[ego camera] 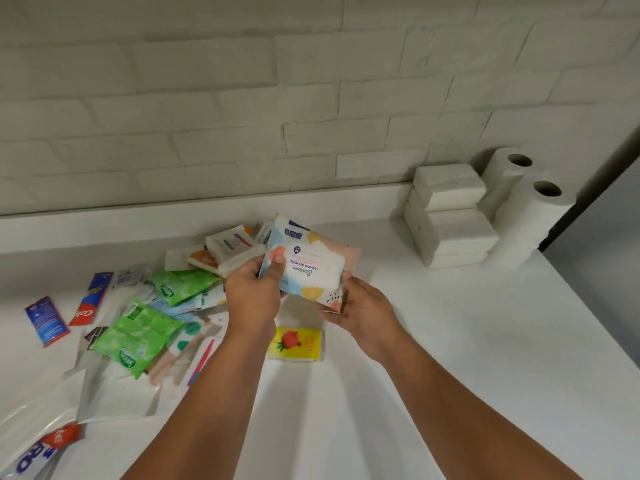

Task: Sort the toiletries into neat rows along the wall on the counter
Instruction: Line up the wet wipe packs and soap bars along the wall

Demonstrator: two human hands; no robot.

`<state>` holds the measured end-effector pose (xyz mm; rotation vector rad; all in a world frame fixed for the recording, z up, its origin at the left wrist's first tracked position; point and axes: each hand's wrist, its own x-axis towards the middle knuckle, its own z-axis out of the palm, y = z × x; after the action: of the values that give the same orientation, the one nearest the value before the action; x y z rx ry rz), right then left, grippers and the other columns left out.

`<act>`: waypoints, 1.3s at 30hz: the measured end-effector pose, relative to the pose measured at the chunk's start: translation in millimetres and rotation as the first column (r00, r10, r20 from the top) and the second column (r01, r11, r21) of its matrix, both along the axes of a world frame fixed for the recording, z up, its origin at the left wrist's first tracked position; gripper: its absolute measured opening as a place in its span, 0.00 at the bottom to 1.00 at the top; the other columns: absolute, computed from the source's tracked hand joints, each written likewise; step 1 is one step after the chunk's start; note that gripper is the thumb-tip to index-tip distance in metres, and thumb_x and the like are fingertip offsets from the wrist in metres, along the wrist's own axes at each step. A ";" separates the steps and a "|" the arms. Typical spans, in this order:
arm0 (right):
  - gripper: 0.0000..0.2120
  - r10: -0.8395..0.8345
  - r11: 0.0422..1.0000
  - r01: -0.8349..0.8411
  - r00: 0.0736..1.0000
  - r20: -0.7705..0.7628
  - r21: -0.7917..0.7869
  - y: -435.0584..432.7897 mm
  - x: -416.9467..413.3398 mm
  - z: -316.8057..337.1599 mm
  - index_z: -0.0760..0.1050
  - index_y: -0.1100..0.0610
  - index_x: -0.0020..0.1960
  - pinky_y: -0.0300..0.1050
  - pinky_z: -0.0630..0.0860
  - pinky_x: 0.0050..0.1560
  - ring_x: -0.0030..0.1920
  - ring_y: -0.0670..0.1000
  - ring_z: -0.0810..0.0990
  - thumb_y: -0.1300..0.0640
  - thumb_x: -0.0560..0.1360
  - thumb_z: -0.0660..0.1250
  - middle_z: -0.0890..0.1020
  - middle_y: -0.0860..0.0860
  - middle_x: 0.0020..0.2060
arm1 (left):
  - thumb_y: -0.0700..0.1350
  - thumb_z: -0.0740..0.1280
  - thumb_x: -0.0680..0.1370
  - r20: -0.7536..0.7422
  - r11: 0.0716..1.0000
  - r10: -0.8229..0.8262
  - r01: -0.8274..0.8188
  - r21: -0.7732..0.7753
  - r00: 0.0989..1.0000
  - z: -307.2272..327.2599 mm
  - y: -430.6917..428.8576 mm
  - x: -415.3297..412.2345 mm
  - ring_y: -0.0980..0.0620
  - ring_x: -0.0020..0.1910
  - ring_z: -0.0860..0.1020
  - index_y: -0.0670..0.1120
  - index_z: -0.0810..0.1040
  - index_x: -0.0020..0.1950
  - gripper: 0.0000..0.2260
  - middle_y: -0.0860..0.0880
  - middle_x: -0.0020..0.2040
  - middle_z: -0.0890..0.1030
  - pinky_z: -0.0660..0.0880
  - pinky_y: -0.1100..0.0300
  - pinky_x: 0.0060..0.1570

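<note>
Above the middle of the desk (450, 341), the left hand (252, 299) and right hand (360, 313) are holding a wet wipes pack (308, 268) clear of the surface, fingers (276, 268) gripping its near edge. By the wall (242, 98) at the right, white tissue packs (450, 216) and paper rolls (530, 206) are already standing in order. Most of the sorting is waiting to be done: green packs (138, 336), a toothpaste box (91, 299) and other packets are lying jumbled at the left, and a yellow packet (298, 342) is sitting just beneath the hands.

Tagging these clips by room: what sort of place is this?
Likely a bathroom: a white counter against a brick wall, paper rolls and tissue packs stacked by it, toothpaste boxes scattered, a wet wipes pack held above.
</note>
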<state>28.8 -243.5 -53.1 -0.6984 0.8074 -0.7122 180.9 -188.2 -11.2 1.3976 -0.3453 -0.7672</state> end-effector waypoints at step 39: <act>0.24 -0.532 0.586 -0.502 0.353 -0.770 -0.636 -195.9 -31.2 -94.2 0.64 0.61 0.74 0.49 0.59 0.75 0.72 0.59 0.62 0.64 0.79 0.59 0.67 0.58 0.73 | 0.59 0.70 0.75 0.858 0.888 -0.389 -0.113 0.447 0.336 -149.5 -204.0 -52.4 0.40 0.58 0.71 0.47 0.77 0.66 0.24 0.43 0.63 0.77 0.72 0.50 0.56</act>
<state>-2.4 -439.4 -147.3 -2.1786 1.5965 -0.6274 128.5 -392.3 -160.7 2.2030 -1.3139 -0.0222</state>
